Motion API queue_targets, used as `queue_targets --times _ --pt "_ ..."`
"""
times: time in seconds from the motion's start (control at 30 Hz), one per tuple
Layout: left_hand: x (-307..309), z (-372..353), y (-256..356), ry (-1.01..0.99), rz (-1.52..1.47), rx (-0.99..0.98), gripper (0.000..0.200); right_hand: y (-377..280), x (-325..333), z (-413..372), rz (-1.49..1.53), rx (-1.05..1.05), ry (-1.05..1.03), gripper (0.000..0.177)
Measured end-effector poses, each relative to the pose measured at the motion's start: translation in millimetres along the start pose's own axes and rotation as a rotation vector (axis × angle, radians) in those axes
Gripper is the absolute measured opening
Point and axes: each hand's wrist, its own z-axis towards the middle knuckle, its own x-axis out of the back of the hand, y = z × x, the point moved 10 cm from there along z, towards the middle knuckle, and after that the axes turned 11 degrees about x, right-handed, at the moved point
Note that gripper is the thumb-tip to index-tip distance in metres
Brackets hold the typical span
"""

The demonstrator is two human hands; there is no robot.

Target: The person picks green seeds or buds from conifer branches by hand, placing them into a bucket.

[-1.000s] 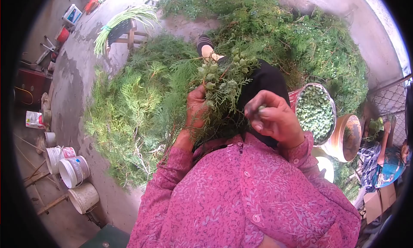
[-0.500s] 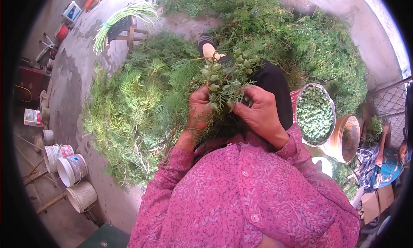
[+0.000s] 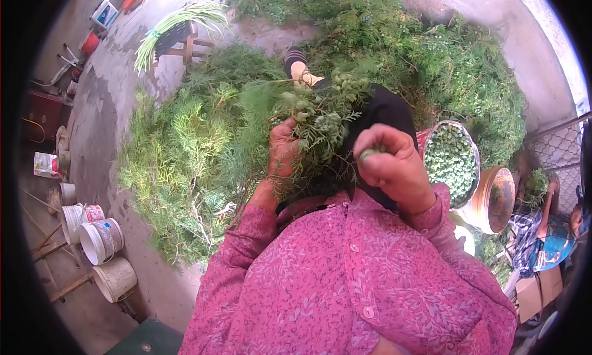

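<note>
A feathery evergreen sprig [image 3: 324, 118] with clusters of green cones is gripped by my left hand [image 3: 283, 151], its fingers closed round the stems. Between the thumb and curled fingers of my right hand [image 3: 394, 164] sits a small green cone [image 3: 369, 153], mostly covered by the fingers. That hand is apart from the sprig, on its right. Farther right stands a bucket [image 3: 423, 139] heaped with picked green cones [image 3: 452, 161].
Cut evergreen branches [image 3: 179, 164] lie in big heaps left and ahead. A wooden-coloured bucket [image 3: 499, 201] stands beside the full one. White buckets [image 3: 102, 244] line the left. Long green stalks [image 3: 185, 22] rest on a small stool. Another person's arm [image 3: 547, 207] shows at far right.
My right hand has pulled away from the sprig, moving right and slightly down with a cone in its fingers. My left hand stays on the sprig.
</note>
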Motion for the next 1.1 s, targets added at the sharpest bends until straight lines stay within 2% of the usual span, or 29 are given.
queue_targets --times 0.03,0.07,0.1,0.17,0.23,0.3,0.33,0.37,0.43,0.53,0.63,0.87,0.93,1.07,1.1 --pt "3.4 1.0 -3.1 0.016 0.018 0.01 0.035 2.1 -3.0 -0.4 0.371 -0.081 0.058 0.021" --pt "-1.7 -1.3 0.3 -0.003 0.033 0.002 0.036 3.5 -7.7 1.8 0.503 -0.138 0.073 0.02" --pt "-3.2 -1.4 0.5 -0.004 0.033 0.002 0.036 1.1 -11.0 4.1 0.503 -0.138 0.073 0.02" --pt "-5.6 -2.7 4.0 0.02 0.094 -0.036 0.036 7.6 -22.6 4.5 0.239 -0.235 -0.023 0.015" --pt "-9.8 -6.9 6.4 0.025 0.093 -0.009 0.035 17.4 -33.0 7.8 0.169 -0.257 -0.063 0.015" --pt "-11.8 -7.4 8.2 0.029 0.092 0.014 0.035 -12.6 -43.8 23.7 -0.536 0.291 -0.189 0.019" --pt "-15.9 -8.7 16.6 -0.007 0.111 -0.062 0.034 -10.2 -43.6 23.7 -0.711 0.281 -0.199 0.025" --pt "-19.3 -12.0 23.4 -0.041 0.129 -0.135 0.033 -4.3 -43.1 24.6 -0.71 0.28 -0.202 0.025" --pt "-13.5 -9.9 15.0 -0.052 0.109 -0.108 0.033 -4.0 -41.7 23.0 -0.955 0.454 -0.164 0.029" --pt "-6.1 -6.8 0.3 -0.018 0.102 -0.026 0.031 -0.2 -41.5 23.4 -1.022 0.376 -0.191 0.03" --pt "-5.3 -5.2 -0.5 -0.025 0.132 -0.053 0.029 -0.1 -42.8 22.2 -1.13 0.388 -0.164 0.027" --pt "-0.2 -6.1 -1.4 0.042 0.219 -0.073 0.023 0.9 -50.8 21.2 -1.145 0.425 -0.213 0.024" --pt "2.6 -7.3 -3.7 0.064 0.229 -0.062 0.022 6.4 -51.0 21.3 -1.232 0.35 -0.252 0.025" --pt "0.7 -8.9 -6.9 0.024 0.185 -0.011 0.021 4.2 -36.7 23.0 -1.195 0.417 -0.158 0.02" --pt "2.8 -10.3 -6.8 0.039 0.173 0.0 0.022 2.6 -28.0 24.5 -1.069 0.38 -0.111 0.016"
